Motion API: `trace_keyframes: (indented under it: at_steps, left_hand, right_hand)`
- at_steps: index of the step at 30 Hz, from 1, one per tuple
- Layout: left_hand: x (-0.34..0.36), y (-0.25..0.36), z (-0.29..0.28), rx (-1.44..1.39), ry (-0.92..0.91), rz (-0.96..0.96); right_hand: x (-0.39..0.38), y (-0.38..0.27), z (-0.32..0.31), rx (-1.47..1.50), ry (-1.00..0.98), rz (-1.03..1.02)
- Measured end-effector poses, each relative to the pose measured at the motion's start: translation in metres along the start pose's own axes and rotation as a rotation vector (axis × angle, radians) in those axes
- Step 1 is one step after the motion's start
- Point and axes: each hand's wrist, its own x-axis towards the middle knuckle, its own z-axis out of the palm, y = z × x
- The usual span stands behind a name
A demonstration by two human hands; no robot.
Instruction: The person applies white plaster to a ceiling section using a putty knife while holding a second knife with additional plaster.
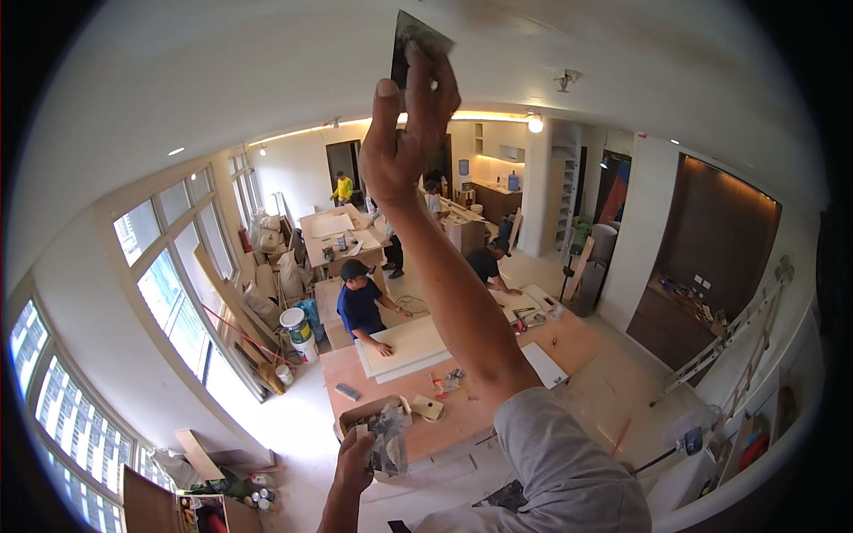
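Note:
Raised high to the ceiling (293, 53), my right hand (404, 142) is closed on a putty knife (416, 28) with a thin, dark, flat blade. The blade is up close to the ceiling; its handle is hidden by my fingers. Low in the view, my left hand (354, 462) is closed around a small pale piece whose kind I cannot make out. Beside its fingers is a crumpled clear plastic bag (391, 440), over an open cardboard box (355, 413). I cannot tell whether the hand grips the bag.
Below stands a wooden worktable (426, 377) with pale boards and tools. Two people in dark tops, one a person in blue (357, 306), work at it. Tall windows (169, 266) line the left. A stepladder (737, 320) leans at the right; buckets (298, 333) stand near the windows.

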Motion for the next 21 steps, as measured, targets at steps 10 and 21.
trace_keyframes:
  at_steps: [10, 21]
  left_hand:
    - [-0.016, -0.002, -0.018, 0.006, 0.094, 0.026]
    - [-0.023, 0.004, -0.03, -0.074, 0.133, 0.047]
  right_hand:
    - [0.037, 0.013, 0.031, -0.492, 0.125, -0.351]
    - [0.011, -0.007, 0.015, 0.523, 0.246, 0.709]
